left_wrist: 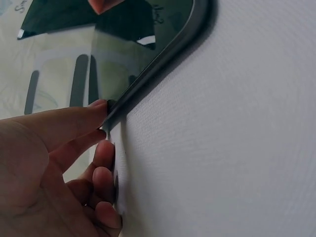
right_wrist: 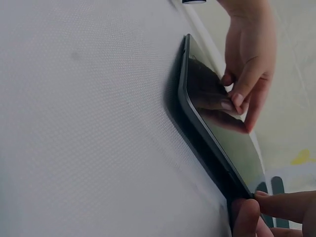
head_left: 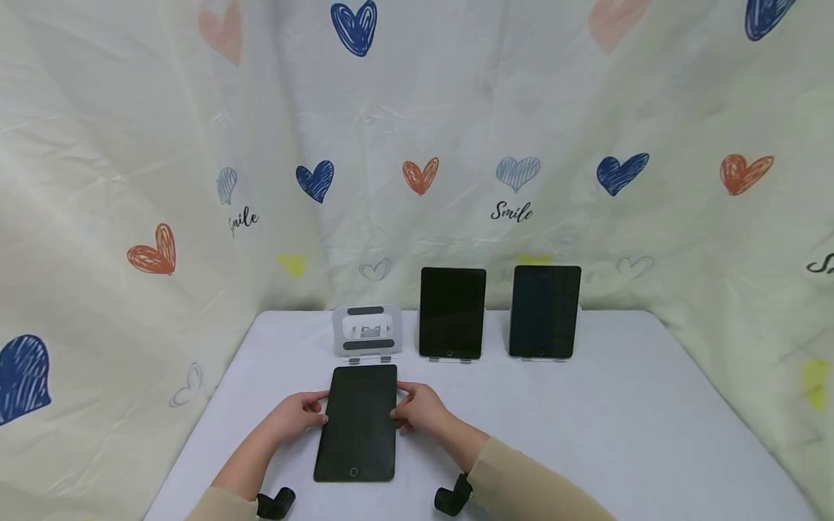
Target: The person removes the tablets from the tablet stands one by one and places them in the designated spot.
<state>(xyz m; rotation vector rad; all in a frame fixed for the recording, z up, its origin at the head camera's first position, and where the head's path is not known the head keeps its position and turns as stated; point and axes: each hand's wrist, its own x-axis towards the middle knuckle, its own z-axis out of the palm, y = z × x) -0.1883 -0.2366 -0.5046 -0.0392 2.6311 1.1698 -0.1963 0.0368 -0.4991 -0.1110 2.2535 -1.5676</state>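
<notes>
A black tablet (head_left: 358,423) lies screen up at the front left of the table, its round button toward me. My left hand (head_left: 300,416) pinches its left long edge between thumb and fingers. On the opposite edge, my right hand (head_left: 420,409) grips it the same way. In the right wrist view, both the right thumb and fingers (right_wrist: 247,215) meet at the rim of the dark slab. Just beyond the tablet's far end stands a grey-white tablet stand (head_left: 368,329) with dark pads, holding nothing. Whether the tablet touches the cloth all along is unclear.
Two more black tablets, one in the middle (head_left: 452,313) and one to its right (head_left: 544,311), lean upright on similar stands along the back. White cloth covers the table (head_left: 625,427). Behind hangs a curtain (head_left: 456,108) printed with hearts.
</notes>
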